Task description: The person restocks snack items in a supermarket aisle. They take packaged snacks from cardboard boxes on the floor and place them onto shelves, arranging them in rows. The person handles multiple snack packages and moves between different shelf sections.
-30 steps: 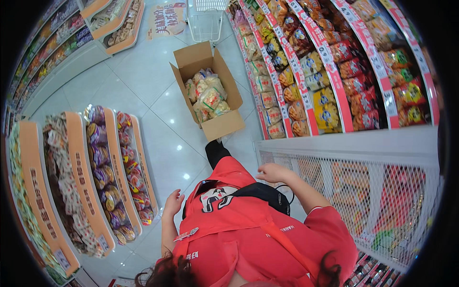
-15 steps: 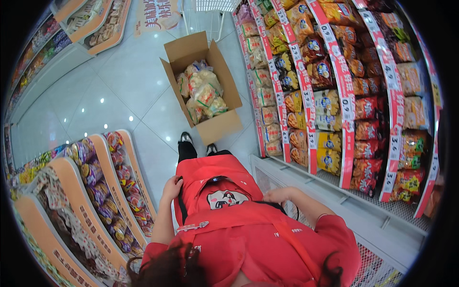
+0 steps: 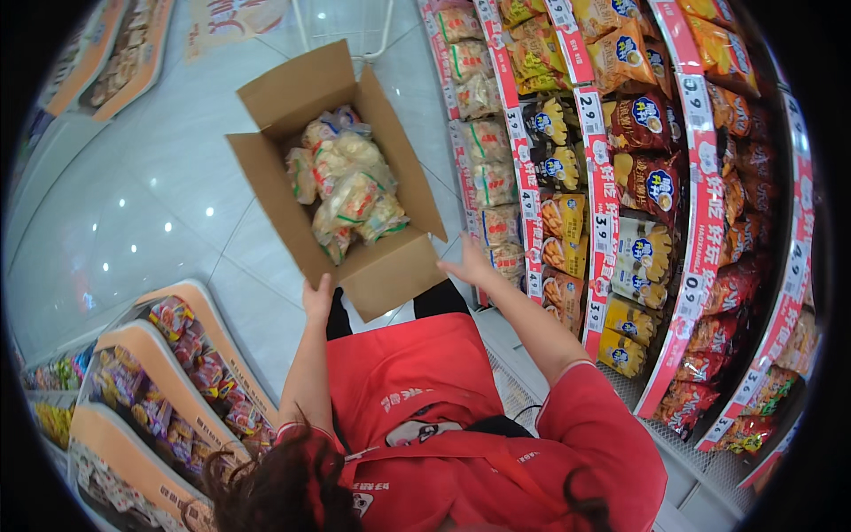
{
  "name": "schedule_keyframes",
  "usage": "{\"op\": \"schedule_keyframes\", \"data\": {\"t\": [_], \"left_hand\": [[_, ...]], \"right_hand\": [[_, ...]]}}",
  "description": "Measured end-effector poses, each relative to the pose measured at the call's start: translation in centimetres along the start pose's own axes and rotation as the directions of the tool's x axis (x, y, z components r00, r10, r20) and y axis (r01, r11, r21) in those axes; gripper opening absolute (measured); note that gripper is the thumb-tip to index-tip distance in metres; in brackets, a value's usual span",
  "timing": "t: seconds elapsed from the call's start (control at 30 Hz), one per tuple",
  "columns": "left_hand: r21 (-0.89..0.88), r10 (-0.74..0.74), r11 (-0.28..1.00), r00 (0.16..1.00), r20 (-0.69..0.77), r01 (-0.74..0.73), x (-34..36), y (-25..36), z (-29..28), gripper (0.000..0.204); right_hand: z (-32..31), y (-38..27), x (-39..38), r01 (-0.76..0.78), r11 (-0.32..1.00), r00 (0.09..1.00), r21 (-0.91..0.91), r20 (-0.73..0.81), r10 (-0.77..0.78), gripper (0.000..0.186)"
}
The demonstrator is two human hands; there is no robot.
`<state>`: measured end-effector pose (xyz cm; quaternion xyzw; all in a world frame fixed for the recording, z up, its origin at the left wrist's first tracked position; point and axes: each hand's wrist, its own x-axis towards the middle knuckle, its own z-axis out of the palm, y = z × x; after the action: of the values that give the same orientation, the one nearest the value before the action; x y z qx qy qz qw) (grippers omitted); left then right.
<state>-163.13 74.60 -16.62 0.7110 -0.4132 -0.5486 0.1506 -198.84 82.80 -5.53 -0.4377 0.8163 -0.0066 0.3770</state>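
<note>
My left hand (image 3: 316, 295) is at the near left corner of an open cardboard box (image 3: 275, 213), its fingers apart and reaching up to the cardboard; I cannot tell whether they touch it. My right hand (image 3: 465, 266) is open beside the box's near right flap (image 3: 390, 270), fingers extended toward it. Inside the box lie several pale snack packs (image 3: 355, 186) in clear bags with green and red print, heaped loosely. My red apron (image 3: 399, 355) fills the lower middle, over dark trousers.
Tall shelves of bagged snacks (image 3: 638, 177) run along my right. Orange-edged tiered racks (image 3: 168, 381) stand at lower left, another (image 3: 133, 53) at upper left. A white wire frame (image 3: 337, 27) stands beyond the box, and a floor sticker (image 3: 230, 27) lies to its left on pale tiles (image 3: 160, 213).
Both hands have moved from beside my apron forward to the box's near corners. The box now appears nearer and larger, with my view shifted toward it.
</note>
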Motion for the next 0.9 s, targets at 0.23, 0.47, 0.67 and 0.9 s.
{"op": "schedule_keyframes", "data": {"t": [0.23, 0.47, 0.67, 0.9], "left_hand": [[-0.291, -0.054, 0.955, 0.928, -0.369, -0.06, 5.2, -2.7, -0.1, 0.042], [-0.45, -0.064, 0.891, 0.965, -0.255, -0.06, 12.5, -3.5, -5.4, 0.051], [-0.657, -0.157, 0.724, 0.978, 0.141, 0.21, 20.5, -12.0, -4.7, 0.072], [-0.166, 0.092, 0.973, 0.927, -0.364, -0.162, 24.8, -9.9, 4.2, 0.059]], "right_hand": [[6.5, 0.3, 11.9, 0.076, 0.93, 0.991, 0.361, -0.13, -0.03, 0.06], [2.8, 2.0, 19.2, -0.034, 0.616, 0.997, 0.787, 0.068, -0.032, 0.037], [3.0, 8.7, 30.8, 0.215, 0.332, 0.964, 0.919, -0.254, 0.08, 0.03], [9.0, 23.2, 36.8, 0.506, 0.514, 0.592, 0.693, -0.712, 0.377, 0.019]]}}
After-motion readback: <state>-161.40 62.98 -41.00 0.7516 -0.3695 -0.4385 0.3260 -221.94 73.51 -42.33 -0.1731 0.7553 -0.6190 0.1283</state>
